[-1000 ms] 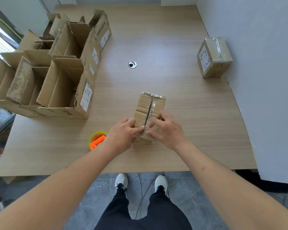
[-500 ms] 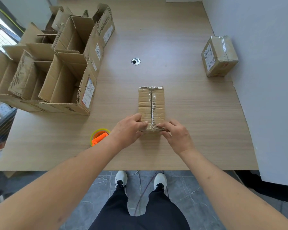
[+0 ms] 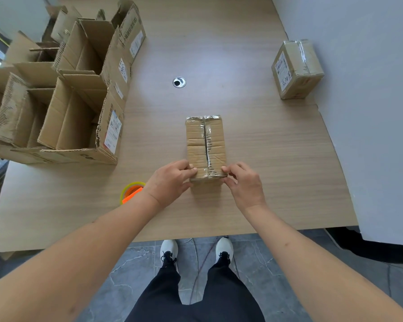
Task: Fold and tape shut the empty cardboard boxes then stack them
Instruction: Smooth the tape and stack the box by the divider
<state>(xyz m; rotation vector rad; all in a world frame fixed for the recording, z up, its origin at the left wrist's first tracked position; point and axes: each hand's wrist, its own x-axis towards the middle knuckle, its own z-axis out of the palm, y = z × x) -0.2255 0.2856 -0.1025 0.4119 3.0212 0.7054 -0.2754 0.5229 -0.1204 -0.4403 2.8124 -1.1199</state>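
Left hand and right hand each grip the small cardboard box; one taped box bears an unreadable label; one tape roll on the table

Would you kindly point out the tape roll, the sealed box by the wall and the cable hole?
tape roll (image 3: 131, 191), head view, orange core
sealed box (image 3: 297, 68), head view, top face
cable hole (image 3: 179, 82), head view, centre

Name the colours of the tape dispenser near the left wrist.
Tape dispenser: yellow-green ring, orange centre; seen in the head view.
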